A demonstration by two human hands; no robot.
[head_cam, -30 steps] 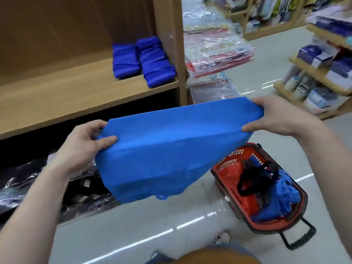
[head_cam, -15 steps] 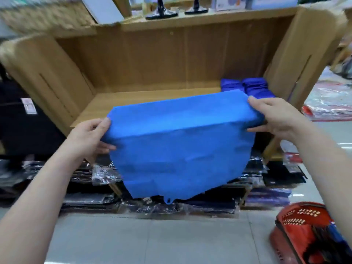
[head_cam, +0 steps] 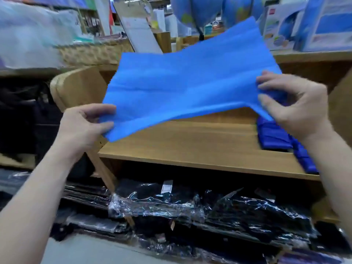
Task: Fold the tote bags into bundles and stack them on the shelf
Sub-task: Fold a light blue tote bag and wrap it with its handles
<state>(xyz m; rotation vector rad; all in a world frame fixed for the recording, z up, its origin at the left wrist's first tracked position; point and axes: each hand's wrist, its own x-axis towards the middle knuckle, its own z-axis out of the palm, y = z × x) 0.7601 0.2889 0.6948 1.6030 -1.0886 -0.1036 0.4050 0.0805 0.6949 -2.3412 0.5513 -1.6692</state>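
A bright blue tote bag (head_cam: 186,82) is stretched flat in the air above the wooden shelf (head_cam: 190,147), its far edge lifted up and away from me. My left hand (head_cam: 85,124) pinches its near left corner between thumb and fingers. My right hand (head_cam: 293,103) pinches the near right corner. Two dark blue folded bundles (head_cam: 276,136) lie at the right end of the shelf, partly hidden behind my right wrist.
Below the shelf lie black goods wrapped in clear plastic (head_cam: 190,208). A wooden side panel (head_cam: 76,88) bounds the shelf on the left, with dark bags beyond it. Boxes and packaged goods (head_cam: 304,23) stand on the unit's top.
The bag has swung from hanging down in front of me to lying out flat over the shelf. My view has risen and moved closer; the red basket has left the frame.
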